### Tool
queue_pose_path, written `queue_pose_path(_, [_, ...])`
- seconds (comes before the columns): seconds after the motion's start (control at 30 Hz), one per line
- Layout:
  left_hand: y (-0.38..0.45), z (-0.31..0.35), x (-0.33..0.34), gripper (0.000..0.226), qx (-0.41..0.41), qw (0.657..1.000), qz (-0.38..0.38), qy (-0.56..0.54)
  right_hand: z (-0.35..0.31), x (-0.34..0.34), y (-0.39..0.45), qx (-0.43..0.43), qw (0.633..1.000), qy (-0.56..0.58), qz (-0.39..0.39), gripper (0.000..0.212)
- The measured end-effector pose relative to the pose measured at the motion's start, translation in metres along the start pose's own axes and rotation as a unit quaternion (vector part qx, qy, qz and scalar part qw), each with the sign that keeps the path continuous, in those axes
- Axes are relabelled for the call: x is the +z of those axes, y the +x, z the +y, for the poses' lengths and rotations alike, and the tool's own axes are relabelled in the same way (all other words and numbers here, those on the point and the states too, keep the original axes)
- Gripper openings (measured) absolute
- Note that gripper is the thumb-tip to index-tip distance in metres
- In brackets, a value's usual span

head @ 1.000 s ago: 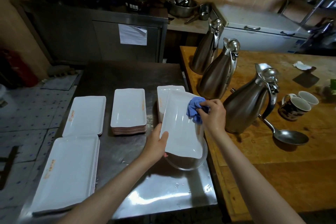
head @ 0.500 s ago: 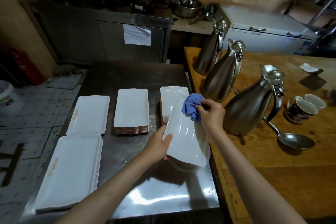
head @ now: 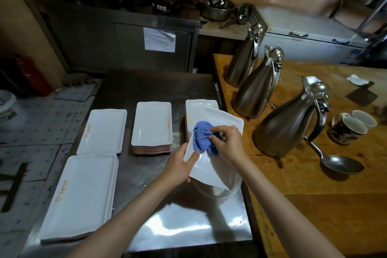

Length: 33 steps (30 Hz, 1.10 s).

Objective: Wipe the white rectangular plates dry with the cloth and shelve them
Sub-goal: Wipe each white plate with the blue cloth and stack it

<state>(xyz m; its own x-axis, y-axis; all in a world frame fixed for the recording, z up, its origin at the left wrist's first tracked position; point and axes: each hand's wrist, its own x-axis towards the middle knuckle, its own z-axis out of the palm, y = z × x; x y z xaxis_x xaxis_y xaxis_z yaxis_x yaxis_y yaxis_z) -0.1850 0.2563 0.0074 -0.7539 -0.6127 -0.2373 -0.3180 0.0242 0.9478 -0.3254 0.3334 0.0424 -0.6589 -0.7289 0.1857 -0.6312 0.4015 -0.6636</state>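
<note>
Drying step: our left hand (head: 181, 165) grips the plate (head: 217, 148), tilted over the desk's (head: 146, 94) right edge; our right hand (head: 229, 142) pinches the cloth (head: 202, 138) against it. Next, we judge: finish wiping, then shelve.

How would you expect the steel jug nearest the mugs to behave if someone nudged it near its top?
The steel jug is tall with a narrow neck, so it could probably tip if pushed high. Its wide base should resist low pushes. Its smooth metal may be slippery; the handle looks safer to grasp.
</note>
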Motion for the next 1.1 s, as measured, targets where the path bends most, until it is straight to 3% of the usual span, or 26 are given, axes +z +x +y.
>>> queue_pose_path(0.17, [0.004, -0.002, -0.002, 0.015, 0.0, 1.0, 0.024, -0.014, -0.007, -0.003, -0.021, -0.025, 0.999, -0.034, -0.031, 0.024])
queue_pose_path(0.5, [0.004, -0.003, -0.002, 0.014, -0.002, 0.996, 0.046, -0.073, -0.004, 0.003, -0.046, -0.081, 0.989, -0.085, -0.086, 0.021])
queue_pose_path(0.77, [0.01, -0.011, -0.006, 0.01, 0.006, 0.998, 0.054, -0.044, 0.005, -0.01, -0.053, -0.118, 0.977, -0.147, -0.102, 0.019])
queue_pose_path(1.1, [0.007, -0.002, -0.008, 0.015, -0.023, 0.997, 0.031, -0.068, 0.024, -0.012, -0.046, -0.093, 0.982, -0.164, -0.024, 0.02])
